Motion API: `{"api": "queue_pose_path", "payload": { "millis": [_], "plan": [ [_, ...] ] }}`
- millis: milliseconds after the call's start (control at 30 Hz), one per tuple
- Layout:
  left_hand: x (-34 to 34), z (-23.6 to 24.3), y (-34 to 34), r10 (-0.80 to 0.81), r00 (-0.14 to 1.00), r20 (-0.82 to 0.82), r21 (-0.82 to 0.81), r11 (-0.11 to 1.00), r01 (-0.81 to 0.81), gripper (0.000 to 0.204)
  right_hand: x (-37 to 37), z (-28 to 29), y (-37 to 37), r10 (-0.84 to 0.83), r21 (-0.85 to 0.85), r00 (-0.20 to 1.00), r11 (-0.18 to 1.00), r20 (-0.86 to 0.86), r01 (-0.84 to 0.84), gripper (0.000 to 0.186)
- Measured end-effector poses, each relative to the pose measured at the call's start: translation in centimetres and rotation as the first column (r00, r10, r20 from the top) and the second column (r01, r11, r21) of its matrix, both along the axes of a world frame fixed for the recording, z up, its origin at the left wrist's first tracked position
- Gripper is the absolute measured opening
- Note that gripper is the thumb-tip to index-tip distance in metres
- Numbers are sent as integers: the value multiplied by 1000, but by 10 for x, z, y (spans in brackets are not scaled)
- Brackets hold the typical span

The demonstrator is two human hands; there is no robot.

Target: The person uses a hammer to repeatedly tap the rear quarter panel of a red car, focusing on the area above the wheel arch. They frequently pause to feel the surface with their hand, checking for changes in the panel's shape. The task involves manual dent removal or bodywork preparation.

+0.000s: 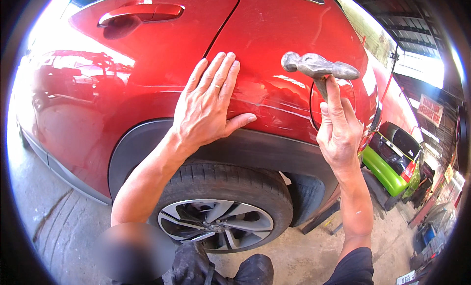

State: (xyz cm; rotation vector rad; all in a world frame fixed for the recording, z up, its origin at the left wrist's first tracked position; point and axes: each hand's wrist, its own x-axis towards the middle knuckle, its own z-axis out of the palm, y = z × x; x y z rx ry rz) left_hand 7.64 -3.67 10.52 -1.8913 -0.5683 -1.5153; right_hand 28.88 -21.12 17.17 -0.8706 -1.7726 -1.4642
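My left hand (203, 101) lies flat on the red car's rear side panel (265, 44), just above the wheel arch, fingers stretched out and thumb spread to the right. Beside the fingertips runs the dark gap of the rear door. Light scuff marks show on the paint right of the thumb. In my right hand (338, 128) is a ball-peen hammer (319, 66), its metal head up and the index finger laid along the neck. The hammer head is in front of the panel, near the round fuel door (316, 106). Most of the handle is hidden by my hand.
Below the black wheel arch trim (235, 147) stands the rear wheel (216, 223). A door handle (142, 12) juts out at the upper left. A bright green car (387, 162) is parked at the right, with clutter and a sign (430, 110) along the wall. The floor is concrete.
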Motion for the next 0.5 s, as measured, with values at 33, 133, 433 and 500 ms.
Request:
{"api": "queue_pose_path", "payload": {
  "millis": [33,133,433,500],
  "plan": [
    [1,0,0,-5,1000,15,1,1000,5,104,2,0,6,-57,-2,998,998,29,57,71],
    [1,1,-4,-8,999,41,-6,1000,8,104,-1,-5,14,-397,-31,908,914,137,404,84],
    [16,2,-12,-40,998,52,10,999,40,107,2,0,9,-143,-12,988,990,52,144,84],
    [28,2,-17,6,996,94,-23,1000,-4,111,5,-10,5,-368,-67,922,924,125,378,74]
  ]
}}
